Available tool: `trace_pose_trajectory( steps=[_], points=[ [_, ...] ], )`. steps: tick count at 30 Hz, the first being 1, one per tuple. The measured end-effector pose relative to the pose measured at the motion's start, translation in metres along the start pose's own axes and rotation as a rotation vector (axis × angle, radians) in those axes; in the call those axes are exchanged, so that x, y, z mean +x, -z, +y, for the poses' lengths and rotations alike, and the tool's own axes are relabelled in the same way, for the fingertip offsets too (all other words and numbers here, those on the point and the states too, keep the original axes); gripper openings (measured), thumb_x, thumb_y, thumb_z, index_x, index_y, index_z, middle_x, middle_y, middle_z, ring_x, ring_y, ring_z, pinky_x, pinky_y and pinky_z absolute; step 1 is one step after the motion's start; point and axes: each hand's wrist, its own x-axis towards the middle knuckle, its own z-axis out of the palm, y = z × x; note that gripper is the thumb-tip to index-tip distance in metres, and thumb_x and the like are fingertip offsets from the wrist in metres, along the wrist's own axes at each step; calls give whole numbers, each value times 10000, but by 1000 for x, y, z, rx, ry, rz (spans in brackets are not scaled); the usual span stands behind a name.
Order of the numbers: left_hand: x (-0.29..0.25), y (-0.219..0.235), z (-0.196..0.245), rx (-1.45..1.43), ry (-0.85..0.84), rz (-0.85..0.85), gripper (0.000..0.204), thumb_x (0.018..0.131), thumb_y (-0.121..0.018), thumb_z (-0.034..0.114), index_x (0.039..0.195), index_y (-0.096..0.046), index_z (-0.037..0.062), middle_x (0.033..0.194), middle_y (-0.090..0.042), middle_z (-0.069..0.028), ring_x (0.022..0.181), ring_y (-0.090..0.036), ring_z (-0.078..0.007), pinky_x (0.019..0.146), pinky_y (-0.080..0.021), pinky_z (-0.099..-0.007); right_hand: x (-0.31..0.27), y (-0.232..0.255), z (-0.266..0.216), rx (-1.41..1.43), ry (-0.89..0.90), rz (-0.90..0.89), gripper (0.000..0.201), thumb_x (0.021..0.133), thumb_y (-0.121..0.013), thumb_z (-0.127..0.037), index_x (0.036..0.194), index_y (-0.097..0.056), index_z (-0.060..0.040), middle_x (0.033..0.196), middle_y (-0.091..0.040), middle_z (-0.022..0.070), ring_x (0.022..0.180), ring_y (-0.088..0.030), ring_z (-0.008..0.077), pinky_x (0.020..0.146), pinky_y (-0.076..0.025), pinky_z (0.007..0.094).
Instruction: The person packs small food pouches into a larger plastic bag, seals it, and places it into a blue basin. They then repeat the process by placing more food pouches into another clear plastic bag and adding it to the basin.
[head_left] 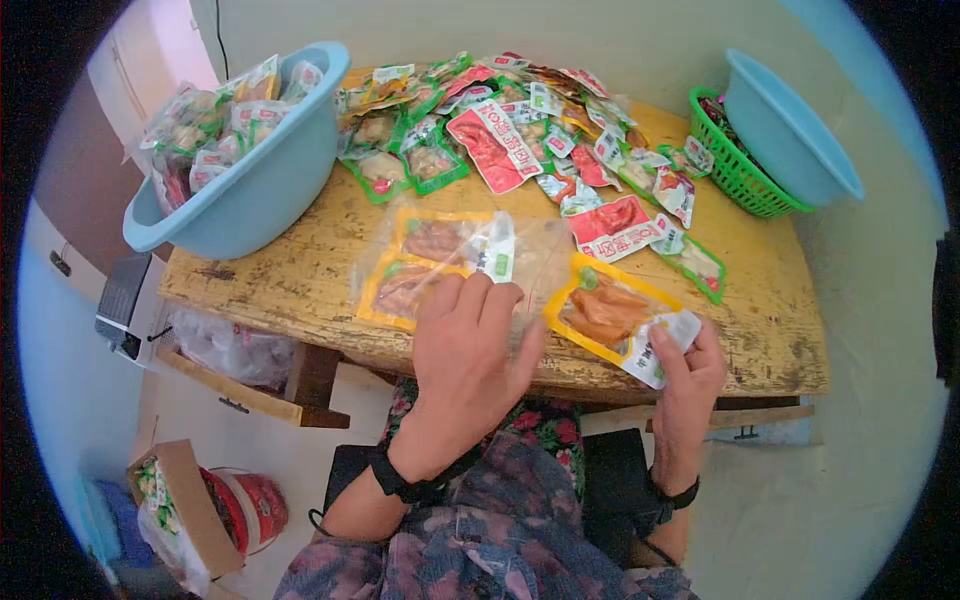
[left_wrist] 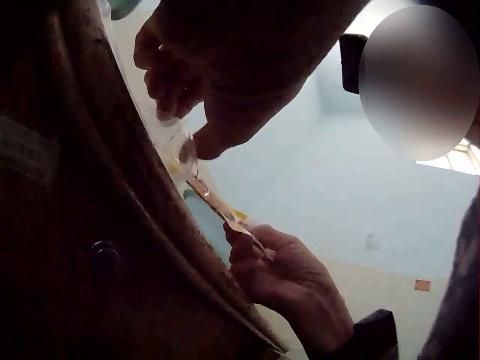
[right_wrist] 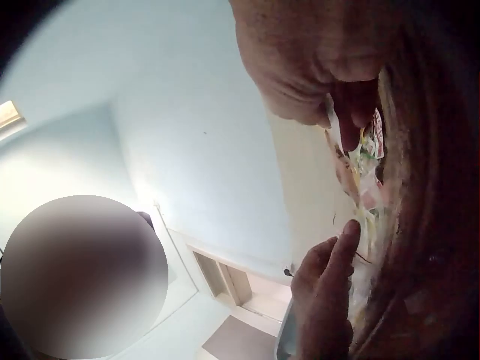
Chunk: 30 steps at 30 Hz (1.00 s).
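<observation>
A: Where is the yellow-edged snack packet [head_left: 610, 315]?

B: Lower right of centre, at the wooden table [head_left: 770, 300] edge. The right hand [head_left: 685, 375] pinches its white end; the left hand [head_left: 470, 345] rests with straight fingers on a clear plastic bag [head_left: 450, 260].

A: How would it handle?

B: Likely light, flat, slick film; the sealed edge seems safest.

Worn yellow table [head_left: 300, 270], two pale blue basins [head_left: 255, 185] – one stacked in a bright green basket [head_left: 745, 175], packets edged yellow [head_left: 610, 315], green [head_left: 430, 160] and red-and-white [head_left: 492, 145], dark floral dress [head_left: 500, 530] – pink blooms, black wristbands [head_left: 400, 483].
</observation>
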Motion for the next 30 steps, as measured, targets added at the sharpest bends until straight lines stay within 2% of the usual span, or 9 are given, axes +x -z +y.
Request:
trace_pose_trajectory(
  steps=[6, 11, 14, 17, 21, 24, 27, 28, 30],
  points=[
    [8, -1, 6, -115, -10, 104, 131, 818, -745, 23, 894, -643, 49, 813, -577, -116, 766, -572, -327, 663, -454, -437, 18, -14, -5, 1, -61, -194, 211, 975, -693, -75, 1167, -639, -7, 1040, -733, 56, 879, -695, 92, 773, -570, 255],
    [12, 2, 8, -141, -86, 156, 139, 808, -747, 17, 902, -649, 49, 834, -586, -124, 775, -579, -340, 669, -465, -451, 34, -55, -10, -4, -48, -311, 231, 987, -665, -49, 1210, -625, -4, 1056, -732, 59, 883, -701, 108, 778, -573, 261],
    [17, 3, 9, -166, -118, 192, 149, 806, -745, 23, 926, -661, 51, 861, -600, -125, 805, -592, -343, 692, -484, -450, 44, -76, -9, 83, -138, -427, 261, 987, -668, -53, 1238, -613, -4, 1086, -726, 57, 929, -699, 114, 805, -569, 259],
    [17, 1, 10, -196, -127, 163, 159, 816, -739, 38, 959, -673, 53, 887, -613, -126, 846, -603, -349, 742, -502, -448, 57, -95, 13, 140, -19, -504, 270, 987, -666, -50, 1248, -607, -10, 1100, -721, 49, 966, -688, 112, 815, -565, 257],
    [14, -2, 2, -228, -111, 141, 212, 822, -756, 87, 1018, -683, 57, 940, -631, -130, 919, -613, -357, 828, -500, -459, 66, -102, 18, 57, 9, -594, 382, 961, -683, -34, 1327, -574, -15, 1178, -696, 55, 1016, -676, 122, 850, -564, 287],
    [8, 16, -10, -202, -55, 178, 312, 820, -745, 133, 1107, -652, 52, 1049, -612, -139, 1020, -598, -346, 868, -482, -466, 69, -93, 7, -23, -62, -641, 548, 919, -718, -17, 1427, -514, -29, 1241, -672, 69, 1076, -669, 144, 905, -566, 316],
    [2, 30, -36, -77, 40, 277, 535, 813, -789, 155, 1295, -607, 14, 1282, -605, -204, 1213, -572, -402, 1044, -446, -507, 65, -79, -16, -61, -164, -687, 723, 869, -761, 4, 1512, -435, -45, 1284, -659, 90, 1138, -664, 170, 948, -569, 333],
    [-4, 33, -48, -3, 81, 205, 736, 820, -781, 142, 1470, -472, -11, 1462, -495, -248, 1390, -452, -445, 1158, -368, -531, 68, -76, -13, -34, -154, -695, 765, 855, -772, 10, 1528, -413, -49, 1286, -661, 94, 1141, -667, 177, 943, -575, 334],
    [-7, 37, -62, -30, 161, 147, 843, 818, -780, 131, 1544, -372, 0, 1531, -419, -263, 1447, -379, -461, 1192, -335, -530, 69, -78, -10, -42, -136, -693, 807, 839, -786, 18, 1540, -392, -48, 1289, -664, 109, 1130, -678, 191, 924, -587, 332]
  ],
)
